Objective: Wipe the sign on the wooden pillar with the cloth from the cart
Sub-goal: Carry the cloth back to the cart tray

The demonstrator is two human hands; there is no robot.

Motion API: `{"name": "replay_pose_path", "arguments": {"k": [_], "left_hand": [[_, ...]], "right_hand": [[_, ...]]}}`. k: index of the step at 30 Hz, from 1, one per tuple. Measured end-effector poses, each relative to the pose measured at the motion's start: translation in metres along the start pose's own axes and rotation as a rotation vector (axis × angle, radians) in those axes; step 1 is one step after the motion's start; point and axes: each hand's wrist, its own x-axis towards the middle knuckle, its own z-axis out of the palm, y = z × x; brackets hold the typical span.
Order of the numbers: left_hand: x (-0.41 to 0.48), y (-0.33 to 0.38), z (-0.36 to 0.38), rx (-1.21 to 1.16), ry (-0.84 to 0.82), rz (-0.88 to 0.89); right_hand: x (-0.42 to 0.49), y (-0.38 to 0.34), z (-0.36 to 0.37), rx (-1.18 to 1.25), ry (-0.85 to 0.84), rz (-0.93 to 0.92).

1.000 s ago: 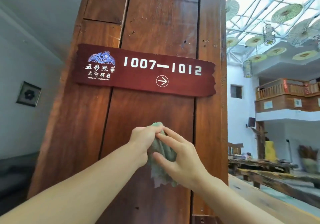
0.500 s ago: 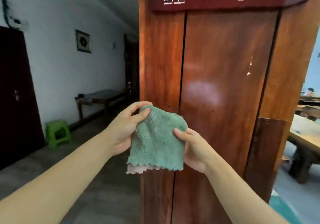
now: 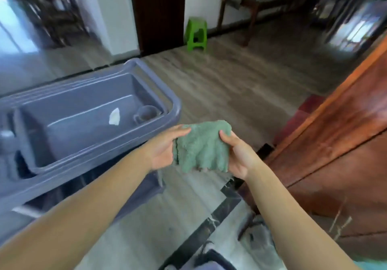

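Holding the green cloth [image 3: 202, 146] stretched between left hand [image 3: 165, 148] and right hand [image 3: 238, 154], fingers pinching opposite edges, probably to fold it. Just right of the grey cart [image 3: 100, 119], wooden pillar [image 3: 335, 154] farther right; sign out of view.

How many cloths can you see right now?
1: a green fluffy cloth, held up between the left hand and right hand, beside the grey plastic cart. Others may lie hidden in the cart's out-of-view parts.
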Motion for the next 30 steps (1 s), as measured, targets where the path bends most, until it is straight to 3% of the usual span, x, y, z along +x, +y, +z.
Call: {"name": "replay_pose_path", "arguments": {"k": [7,15,23,30], "left_hand": [[-0.05,-0.02,-0.113,-0.113,0.257,0.136],[-0.054,0.003,-0.195,-0.247,0.585,0.226],[-0.023,0.052,-0.269,-0.392,0.755,0.159],[0.004,0.059,-0.328,-0.476,1.03,0.158]], "right_hand": [[0.069,0.058,0.061,-0.15,-0.219,0.293],[0.173,0.096,0.127,-0.216,-0.402,0.481],[0.29,0.095,0.174,-0.207,-0.455,0.642],[0.365,0.147,0.215,-0.287,-0.299,0.801]]}}
